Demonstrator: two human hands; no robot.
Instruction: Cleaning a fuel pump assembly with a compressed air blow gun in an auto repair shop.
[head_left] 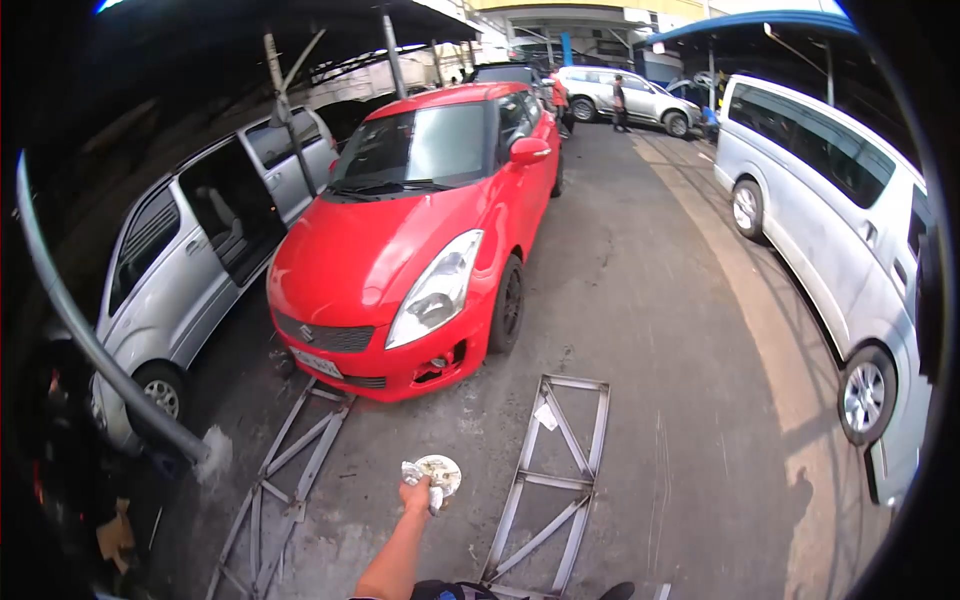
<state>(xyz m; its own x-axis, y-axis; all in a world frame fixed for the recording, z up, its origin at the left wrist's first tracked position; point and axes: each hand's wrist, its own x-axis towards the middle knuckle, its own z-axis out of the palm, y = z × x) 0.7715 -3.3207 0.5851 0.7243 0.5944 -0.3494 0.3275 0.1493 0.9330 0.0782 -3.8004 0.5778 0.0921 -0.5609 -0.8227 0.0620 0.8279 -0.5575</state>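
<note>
My left hand [415, 492] reaches forward from the lower edge, left of my body. Its fingers are closed on a white round shallow dish [447, 468] with brownish smears or bits on it. Crumpled whitish-grey material [409, 471], a rag or a wrapper, bunches against the dish by the fingers; I cannot tell which it is. The dish is over the grey pavement, in front of a red hatchback [385, 230] with a gap in its lower front bumper. My right hand is out of view.
Two metal frames lie on the ground: a left frame [322, 428] running to the car's front, and a right frame [555, 482]. A silver van [165, 265] with an open side door stands left, behind a slanted pole [110, 370]. Another van [815, 190] is right; a person [619, 103] is far back.
</note>
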